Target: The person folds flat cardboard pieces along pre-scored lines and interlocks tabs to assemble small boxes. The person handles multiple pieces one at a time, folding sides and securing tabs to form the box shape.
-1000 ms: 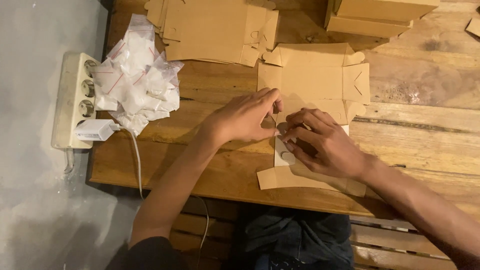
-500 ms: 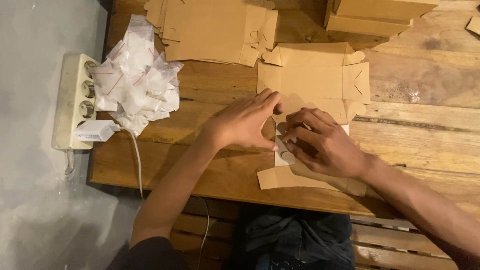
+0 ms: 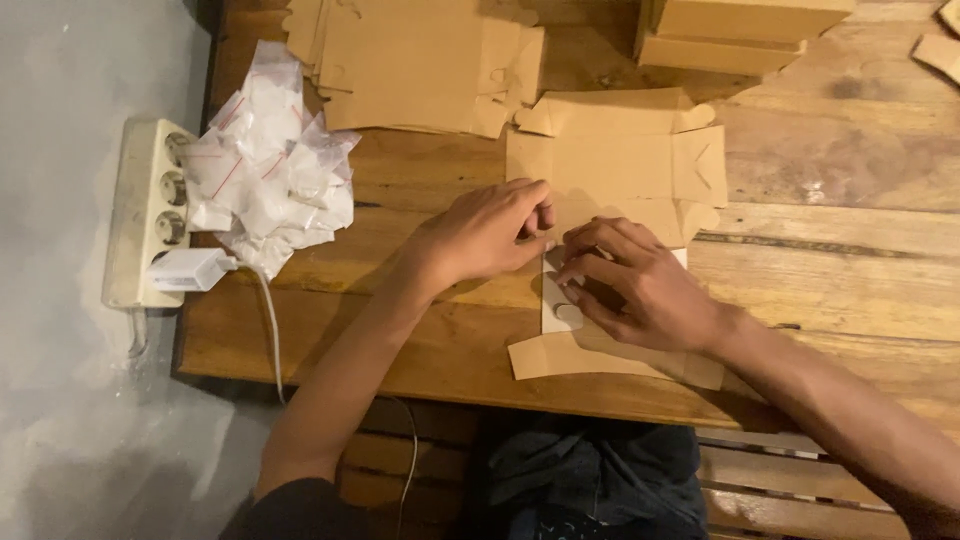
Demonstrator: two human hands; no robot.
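Two hands meet over a flat cardboard cutout (image 3: 560, 352) at the wooden table's (image 3: 850, 270) near edge: left hand (image 3: 480, 235) fingers together, pressing; right hand (image 3: 640, 285) fingers curled, pinning a small white packet (image 3: 555, 300). Thin card looks light, bendable, best gripped at its edges.

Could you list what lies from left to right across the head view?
White power strip → pile of small clear plastic bags → left hand → right hand → cardboard scrap at the far right edge.
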